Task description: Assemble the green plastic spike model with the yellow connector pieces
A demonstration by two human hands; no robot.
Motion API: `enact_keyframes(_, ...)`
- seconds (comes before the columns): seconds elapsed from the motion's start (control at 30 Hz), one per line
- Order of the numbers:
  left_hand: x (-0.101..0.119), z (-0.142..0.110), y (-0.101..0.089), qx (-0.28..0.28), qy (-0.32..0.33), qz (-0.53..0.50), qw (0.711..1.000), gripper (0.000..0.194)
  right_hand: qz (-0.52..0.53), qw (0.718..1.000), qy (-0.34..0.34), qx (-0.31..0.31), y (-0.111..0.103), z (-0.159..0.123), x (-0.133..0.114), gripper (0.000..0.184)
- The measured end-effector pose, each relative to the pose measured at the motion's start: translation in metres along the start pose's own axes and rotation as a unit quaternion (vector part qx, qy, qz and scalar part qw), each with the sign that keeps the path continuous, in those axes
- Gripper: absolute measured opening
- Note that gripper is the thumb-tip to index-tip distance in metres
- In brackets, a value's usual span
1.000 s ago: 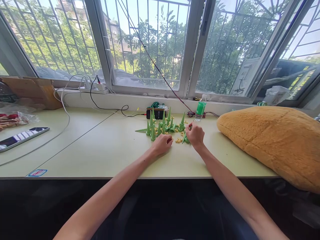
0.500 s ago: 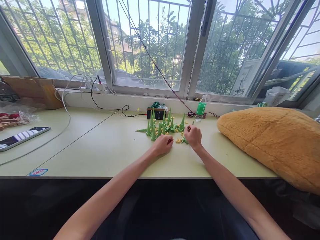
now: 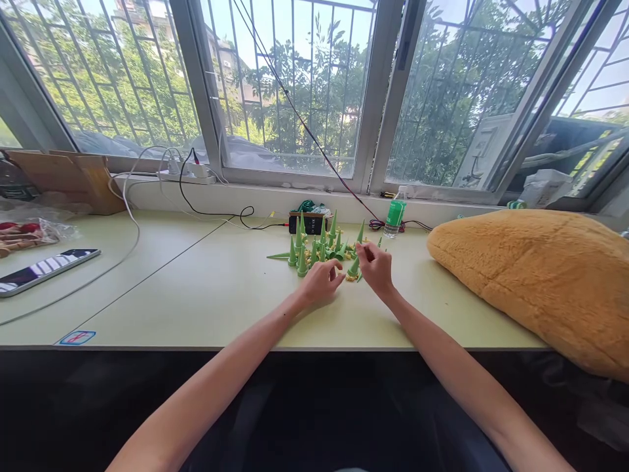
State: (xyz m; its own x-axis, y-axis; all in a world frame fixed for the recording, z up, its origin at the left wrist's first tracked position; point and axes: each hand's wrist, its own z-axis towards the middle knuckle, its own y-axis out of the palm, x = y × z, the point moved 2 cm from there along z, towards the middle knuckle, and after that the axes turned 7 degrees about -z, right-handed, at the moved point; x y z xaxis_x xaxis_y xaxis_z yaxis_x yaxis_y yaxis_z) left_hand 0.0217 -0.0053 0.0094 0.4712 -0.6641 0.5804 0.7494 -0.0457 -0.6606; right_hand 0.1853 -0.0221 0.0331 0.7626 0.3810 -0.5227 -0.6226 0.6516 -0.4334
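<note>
My right hand (image 3: pixel 376 267) is closed, thumb and fingers pinched at the tip of a small green cone (image 3: pixel 352 269). The cone leans slightly, its wide base down by some small yellow pieces (image 3: pixel 350 278). To the left of it, my left hand (image 3: pixel 320 282) rests low over the table, thumb and index finger apart with nothing visible between them. Several more green cones (image 3: pixel 301 262) stand close together just beyond my left hand, and one cone (image 3: pixel 278 255) lies on its side at the group's left edge.
Behind the cones a phone (image 3: pixel 314 225) is propped up, with a cable plugged in. A green-labelled bottle (image 3: pixel 394 213) stands near the window. A large brown plush cushion (image 3: pixel 535 282) covers the right side; another phone (image 3: pixel 49 270) lies at left beside a white cable (image 3: pixel 128 252).
My left hand has gone from curled to fingers apart. My right hand has moved slightly left, and a green cone now stands under its fingertips where loose yellow pieces were showing.
</note>
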Motion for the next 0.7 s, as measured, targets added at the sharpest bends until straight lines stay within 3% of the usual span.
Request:
enact_keyframes(0.23, -0.001, 0.0, 0.001, -0.018, 0.009, 0.006, 1.0, 0.035, 0.049, 0.997, -0.007, -0.058, 0.006, -0.003, 0.001, 0.048)
enact_keyframes(0.43, -0.003, 0.003, 0.002, -0.023, 0.021, -0.024, 0.999, 0.017, 0.109, 0.989, -0.025, -0.096, 0.011, -0.006, 0.0, 0.046)
enact_keyframes(0.7, -0.006, 0.003, 0.003, -0.02, 0.019, -0.018, 0.999, 0.015, 0.122, 0.985, -0.029, -0.123, 0.014, -0.006, -0.002, 0.042)
